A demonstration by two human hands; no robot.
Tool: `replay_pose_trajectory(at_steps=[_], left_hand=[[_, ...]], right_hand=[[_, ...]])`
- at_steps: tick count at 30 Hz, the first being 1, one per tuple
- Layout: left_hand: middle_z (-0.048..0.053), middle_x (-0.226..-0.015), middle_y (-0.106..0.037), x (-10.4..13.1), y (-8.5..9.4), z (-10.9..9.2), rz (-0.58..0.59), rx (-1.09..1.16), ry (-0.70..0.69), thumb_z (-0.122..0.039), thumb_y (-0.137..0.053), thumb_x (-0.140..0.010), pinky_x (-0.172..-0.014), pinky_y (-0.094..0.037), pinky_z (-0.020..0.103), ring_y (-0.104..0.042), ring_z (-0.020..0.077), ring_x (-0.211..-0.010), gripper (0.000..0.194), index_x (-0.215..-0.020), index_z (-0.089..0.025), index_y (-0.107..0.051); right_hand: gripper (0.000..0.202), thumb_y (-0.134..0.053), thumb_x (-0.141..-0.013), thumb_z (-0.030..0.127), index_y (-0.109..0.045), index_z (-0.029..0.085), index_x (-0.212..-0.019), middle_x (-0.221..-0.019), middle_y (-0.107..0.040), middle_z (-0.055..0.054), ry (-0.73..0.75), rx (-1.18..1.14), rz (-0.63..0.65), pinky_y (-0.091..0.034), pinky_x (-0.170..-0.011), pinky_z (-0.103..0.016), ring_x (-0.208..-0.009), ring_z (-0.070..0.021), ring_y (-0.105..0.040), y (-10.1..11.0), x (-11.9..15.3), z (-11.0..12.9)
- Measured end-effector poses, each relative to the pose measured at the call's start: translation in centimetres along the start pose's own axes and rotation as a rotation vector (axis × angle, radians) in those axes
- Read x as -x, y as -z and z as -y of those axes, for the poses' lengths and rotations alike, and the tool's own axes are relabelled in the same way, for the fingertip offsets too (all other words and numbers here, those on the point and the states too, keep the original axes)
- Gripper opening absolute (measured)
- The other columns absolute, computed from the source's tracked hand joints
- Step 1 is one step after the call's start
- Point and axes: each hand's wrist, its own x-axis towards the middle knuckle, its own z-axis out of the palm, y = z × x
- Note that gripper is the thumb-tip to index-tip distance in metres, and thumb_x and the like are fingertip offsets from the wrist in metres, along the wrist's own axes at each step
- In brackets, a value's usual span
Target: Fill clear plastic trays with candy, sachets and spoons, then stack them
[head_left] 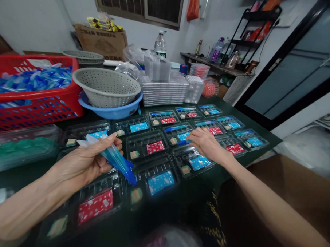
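My left hand [100,153] is closed around a bunch of translucent blue pens [116,160], their dark blue ends pointing down to the right and pale tips sticking out behind the thumb. In my right hand [206,143], the fingers pinch a blue pen [183,142] low over a clear plastic tray [180,161]. That tray holds a blue patterned packet [198,162] and a small striped block [186,169]. Left of it, another tray contains a blue packet [160,182]; a red dotted packet [95,206] lies in the tray nearest me. Several farther trays have blue pens in their upper slots.
A red basket [35,96] heaped with blue pens stands at the left. Beside it, a grey colander [105,86] sits in a blue basin [112,112]. Stacked clear trays [165,92] rise behind the filled ones. A cardboard box [288,202] is at the right.
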Motion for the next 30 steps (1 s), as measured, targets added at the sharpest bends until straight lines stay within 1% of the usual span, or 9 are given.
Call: replay_pose_trajectory(at_steps=[4,7,9,13,15,17,21,24,30], left_hand=[[0.001,-0.072,-0.066,0.4,-1.5,0.5,0.087,0.008,0.059,-0.014,-0.065,-0.073,-0.046,-0.053,0.021,-0.064,0.0135,-0.062,0.005,-0.077,-0.015,-0.063],[0.002,-0.070,-0.065,0.5,-2.6,1.1,0.176,-0.019,0.071,-0.019,-0.070,-0.069,-0.037,-0.046,0.017,-0.062,0.0132,-0.056,0.010,-0.073,-0.013,-0.063],[0.002,-0.072,-0.065,0.5,-3.1,1.6,0.194,-0.008,0.069,-0.020,-0.071,-0.068,-0.041,-0.049,0.019,-0.062,0.0134,-0.057,0.012,-0.073,-0.014,-0.063],[0.001,-0.071,-0.064,1.1,-4.4,2.5,0.211,0.047,0.065,-0.018,-0.072,-0.067,-0.052,-0.054,0.025,-0.061,0.0122,-0.059,0.012,-0.073,-0.014,-0.063],[0.000,-0.068,-0.062,1.6,-4.9,3.0,0.219,0.045,0.059,-0.021,-0.073,-0.065,-0.052,-0.054,0.024,-0.059,0.0110,-0.056,0.015,-0.072,-0.014,-0.062],[0.000,-0.067,-0.061,2.3,-5.1,3.5,0.223,0.023,0.027,-0.026,-0.074,-0.065,-0.047,-0.051,0.022,-0.058,0.0103,-0.054,0.019,-0.072,-0.014,-0.062],[0.001,-0.065,-0.059,3.4,-4.0,4.0,0.228,-0.048,-0.073,-0.033,-0.071,-0.067,-0.036,-0.042,0.018,-0.054,0.0092,-0.049,0.023,-0.073,-0.013,-0.063],[0.003,-0.066,-0.059,3.6,-2.0,3.6,0.184,-0.046,-0.143,-0.034,-0.067,-0.072,-0.038,-0.044,0.019,-0.056,0.0111,-0.052,0.024,-0.075,-0.011,-0.063],[0.000,-0.066,-0.058,4.0,2.2,1.9,0.014,0.092,-0.194,-0.029,-0.058,-0.080,-0.041,-0.047,0.020,-0.057,0.0107,-0.053,0.018,-0.072,-0.013,-0.060]], right_hand=[[0.020,-0.045,-0.087,0.018,-0.063,0.020,-0.094,-0.085,-0.058,-0.007,0.009,0.030,0.028,-0.029,-0.076,-0.033,-0.084,-0.0194,-0.045,-0.9,1.9,0.4],[0.018,-0.047,-0.085,0.017,-0.064,0.020,-0.092,-0.085,-0.059,-0.008,-0.024,0.035,0.036,-0.030,-0.077,-0.034,-0.084,-0.0203,-0.046,-1.7,1.8,0.3],[0.018,-0.050,-0.084,0.019,-0.063,0.019,-0.095,-0.090,-0.060,-0.009,-0.063,-0.048,0.004,-0.032,-0.077,-0.035,-0.087,-0.0209,-0.047,-1.4,1.5,1.0],[0.021,-0.048,-0.086,0.028,-0.058,0.019,-0.102,-0.090,-0.062,-0.005,-0.175,-0.596,-0.136,-0.039,-0.071,-0.029,-0.079,-0.0154,-0.054,0.8,1.2,5.6],[0.021,-0.048,-0.086,0.035,-0.057,0.019,-0.096,-0.078,-0.063,0.000,-0.173,-0.912,-0.112,-0.040,-0.062,-0.023,-0.067,-0.0113,-0.055,1.9,1.1,9.1],[0.020,-0.054,-0.081,0.039,-0.057,0.020,-0.087,-0.072,-0.061,0.003,-0.182,-1.036,-0.103,-0.039,-0.058,-0.022,-0.062,-0.0100,-0.054,2.4,0.9,12.1],[0.014,-0.058,-0.079,0.032,-0.058,0.019,-0.085,-0.072,-0.062,0.002,-0.202,-1.087,-0.115,-0.040,-0.058,-0.022,-0.063,-0.0101,-0.055,1.9,0.3,14.6],[0.013,-0.056,-0.080,0.029,-0.059,0.020,-0.089,-0.077,-0.064,0.001,-0.159,-1.043,-0.096,-0.042,-0.061,-0.023,-0.066,-0.0115,-0.057,1.0,-0.3,13.1],[0.013,-0.056,-0.080,0.020,-0.061,0.018,-0.092,-0.093,-0.065,-0.005,0.000,-0.516,-0.073,-0.039,-0.078,-0.032,-0.087,-0.0192,-0.056,-1.3,-1.7,9.3]])
